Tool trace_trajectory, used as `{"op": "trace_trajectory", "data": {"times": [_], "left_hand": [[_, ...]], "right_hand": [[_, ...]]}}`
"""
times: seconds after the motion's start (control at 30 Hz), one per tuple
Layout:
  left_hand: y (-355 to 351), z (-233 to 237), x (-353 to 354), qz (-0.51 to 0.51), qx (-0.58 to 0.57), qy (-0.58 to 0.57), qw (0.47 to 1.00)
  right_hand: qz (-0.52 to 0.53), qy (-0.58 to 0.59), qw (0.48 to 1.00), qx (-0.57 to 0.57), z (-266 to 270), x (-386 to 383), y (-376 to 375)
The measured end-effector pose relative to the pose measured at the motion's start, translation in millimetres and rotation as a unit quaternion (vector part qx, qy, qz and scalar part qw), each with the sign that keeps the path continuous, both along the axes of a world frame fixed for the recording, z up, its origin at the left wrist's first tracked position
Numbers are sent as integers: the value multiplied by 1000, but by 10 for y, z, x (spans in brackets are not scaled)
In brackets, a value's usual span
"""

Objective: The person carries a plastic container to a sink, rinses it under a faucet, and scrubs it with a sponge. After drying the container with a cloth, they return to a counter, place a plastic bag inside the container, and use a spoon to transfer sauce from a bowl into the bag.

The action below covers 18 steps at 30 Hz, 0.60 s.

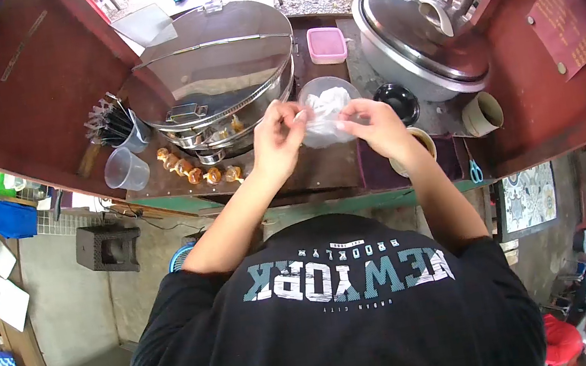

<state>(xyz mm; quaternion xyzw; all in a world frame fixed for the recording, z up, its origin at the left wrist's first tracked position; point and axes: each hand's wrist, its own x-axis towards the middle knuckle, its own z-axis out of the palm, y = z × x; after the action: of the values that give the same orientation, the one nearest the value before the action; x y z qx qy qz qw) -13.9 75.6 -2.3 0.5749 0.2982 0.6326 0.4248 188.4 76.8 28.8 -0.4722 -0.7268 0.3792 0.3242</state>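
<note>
Both hands are raised over the counter with a clear plastic bag between them. My left hand pinches the bag's left side between thumb and fingertips. On the other side, my right hand has its thumb and fingers closed on the bag's right edge. Behind the bag stands a round clear container with white plastic in or in front of it; which one cannot be told. A light-rimmed cup is partly hidden by my right forearm.
A large lidded steel pot stands left, a grey lidded pot right. Nearby are a pink box, black bowl, beige cup, blue scissors, plastic cup and several small bagged items.
</note>
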Motion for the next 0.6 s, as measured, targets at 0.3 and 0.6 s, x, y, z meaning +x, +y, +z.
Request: {"op": "trace_trajectory", "data": {"times": [0.3,0.6], "left_hand": [[-219,113,-408,50,-67,242,967],[-193,-15,-703,-32,-186,238,953]], "right_hand": [[-26,286,941,-180,65,83,-100],[-1,180,951,-252,30,76,-388]]}}
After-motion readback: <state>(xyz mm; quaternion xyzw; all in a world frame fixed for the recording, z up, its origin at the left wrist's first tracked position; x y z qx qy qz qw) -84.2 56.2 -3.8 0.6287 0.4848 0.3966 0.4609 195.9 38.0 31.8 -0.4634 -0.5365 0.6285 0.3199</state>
